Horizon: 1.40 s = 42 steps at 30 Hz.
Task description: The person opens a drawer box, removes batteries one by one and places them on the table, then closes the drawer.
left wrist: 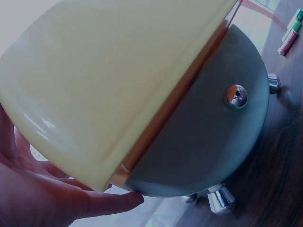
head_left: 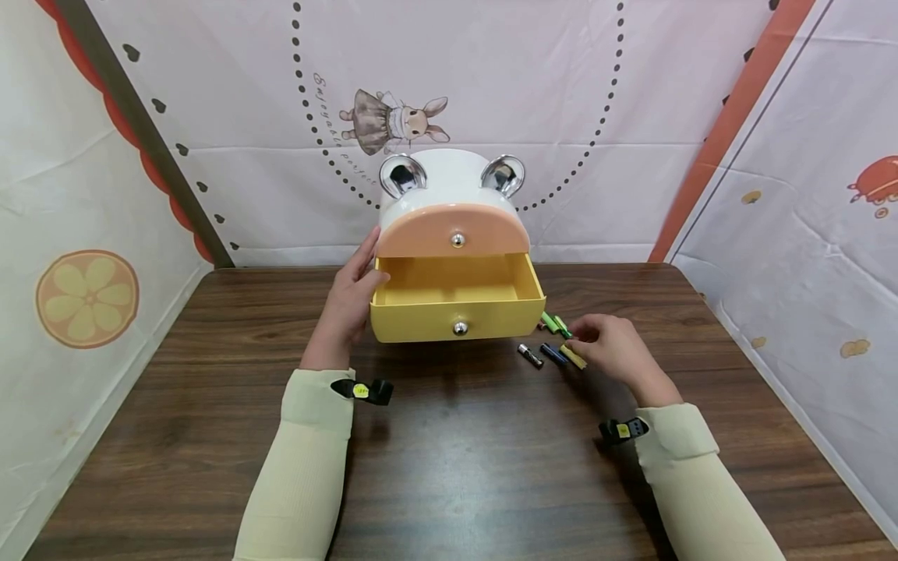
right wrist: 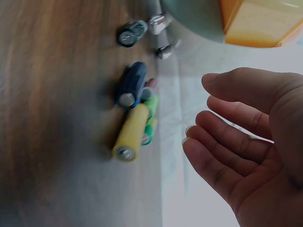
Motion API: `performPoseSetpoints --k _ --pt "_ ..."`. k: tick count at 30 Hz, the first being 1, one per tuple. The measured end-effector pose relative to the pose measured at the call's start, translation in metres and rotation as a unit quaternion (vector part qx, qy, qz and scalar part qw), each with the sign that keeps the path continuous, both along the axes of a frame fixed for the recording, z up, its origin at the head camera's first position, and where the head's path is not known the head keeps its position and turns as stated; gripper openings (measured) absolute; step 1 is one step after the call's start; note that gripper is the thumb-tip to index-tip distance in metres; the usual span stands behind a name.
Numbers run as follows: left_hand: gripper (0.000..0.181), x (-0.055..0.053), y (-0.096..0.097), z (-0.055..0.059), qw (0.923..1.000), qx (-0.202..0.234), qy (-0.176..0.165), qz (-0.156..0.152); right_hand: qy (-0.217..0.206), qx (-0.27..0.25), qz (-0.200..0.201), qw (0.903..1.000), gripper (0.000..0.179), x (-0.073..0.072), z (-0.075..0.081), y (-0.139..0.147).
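Yellow and small, one battery [head_left: 574, 358] lies on the table [head_left: 449, 452], beside a blue one [right wrist: 131, 85] and to the right of the box [head_left: 449, 179]. To pick it up well, we would pinch its middle softly (round things roll) and keep the box steady. Our right hand [right wrist: 255, 142] hovers near, thumb well apart from gently bent fingers, with nothing in it. Our left hand [head_left: 346, 305] lies against the box's left side, fingers spread and fairly straight, holding nothing tight, its thumb tip by the pulled-out drawer [head_left: 421, 323].
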State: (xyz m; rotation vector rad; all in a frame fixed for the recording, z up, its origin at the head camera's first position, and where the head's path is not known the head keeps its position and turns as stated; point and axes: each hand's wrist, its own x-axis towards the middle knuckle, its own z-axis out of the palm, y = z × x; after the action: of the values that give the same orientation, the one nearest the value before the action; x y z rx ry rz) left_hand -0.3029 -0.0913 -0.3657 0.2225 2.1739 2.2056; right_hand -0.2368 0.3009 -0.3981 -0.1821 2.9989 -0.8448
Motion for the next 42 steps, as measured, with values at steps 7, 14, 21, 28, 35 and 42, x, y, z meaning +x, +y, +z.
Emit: performPoseSetpoints --k 7,14,21,28,35,42 --pt "0.068 0.000 0.000 0.000 1.0000 0.004 -0.001 -0.003 0.026 -0.008 -0.003 0.9996 0.025 0.008 0.013 -0.012" --pt "0.068 0.000 -0.001 -0.001 1.0000 0.006 0.002 -0.005 0.031 -0.005 0.031 0.9990 0.024 0.011 0.010 -0.032" --pt "0.068 -0.001 -0.001 -0.002 1.0000 0.003 0.003 -0.001 0.023 0.008 0.089 0.9957 0.019 0.006 -0.010 -0.050" --pt "0.068 0.000 -0.001 -0.001 1.0000 0.006 0.001 -0.005 0.015 0.020 0.141 0.9896 0.017 0.004 -0.023 -0.069" --pt "0.068 0.000 -0.002 0.000 1.0000 0.006 -0.003 -0.004 -0.013 0.017 0.162 0.9866 0.013 0.008 -0.026 -0.088" --pt "0.067 0.000 -0.002 0.000 1.0000 0.005 0.000 -0.006 0.004 0.034 0.139 0.9897 0.008 0.006 -0.029 -0.080"
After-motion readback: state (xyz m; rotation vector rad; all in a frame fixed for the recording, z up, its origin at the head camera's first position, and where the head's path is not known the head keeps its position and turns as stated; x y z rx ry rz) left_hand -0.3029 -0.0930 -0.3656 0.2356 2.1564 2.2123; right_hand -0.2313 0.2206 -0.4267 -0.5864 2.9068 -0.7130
